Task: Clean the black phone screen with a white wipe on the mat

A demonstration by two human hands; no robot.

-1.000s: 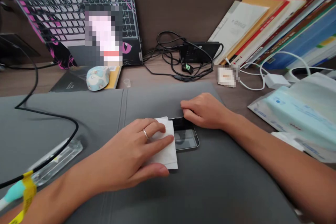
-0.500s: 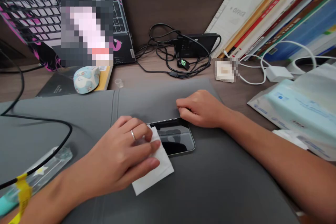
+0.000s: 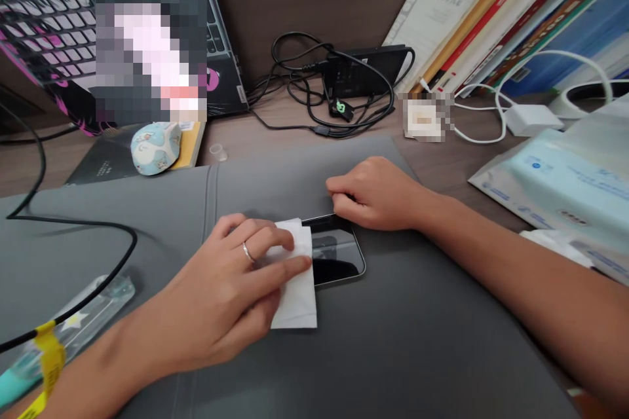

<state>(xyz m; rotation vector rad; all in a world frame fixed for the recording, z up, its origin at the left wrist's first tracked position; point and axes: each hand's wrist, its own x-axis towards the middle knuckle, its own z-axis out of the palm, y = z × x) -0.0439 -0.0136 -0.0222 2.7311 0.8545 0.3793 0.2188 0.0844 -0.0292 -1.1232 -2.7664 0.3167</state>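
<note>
A smartphone point(image 3: 339, 263) with a dark, glossy screen lies flat on the grey desk mat point(image 3: 393, 340). A folded white tissue point(image 3: 301, 301) covers its left part and hangs over the near edge. My left hand point(image 3: 246, 281), a ring on one finger, presses the tissue onto the phone with bent fingers; the thumb is tucked low beside it. My right hand point(image 3: 371, 193) is curled into a fist at the phone's far right corner. Its inner fingers are hidden, and nothing shows in it.
Behind the mat stand a laptop point(image 3: 226, 72), a blue patterned mouse point(image 3: 156, 147) and a black power adapter point(image 3: 368, 72) with tangled cables. Books point(image 3: 491, 26) lean at the back right, above a tissue pack point(image 3: 580, 177). A black cable point(image 3: 132, 236) crosses a clear case point(image 3: 93, 304) at left.
The tissue has turned straighter and shifted slightly right over the phone, hiding more of the screen. My left fingers moved with it. The right fist stays almost in place; the view has shifted slightly.
</note>
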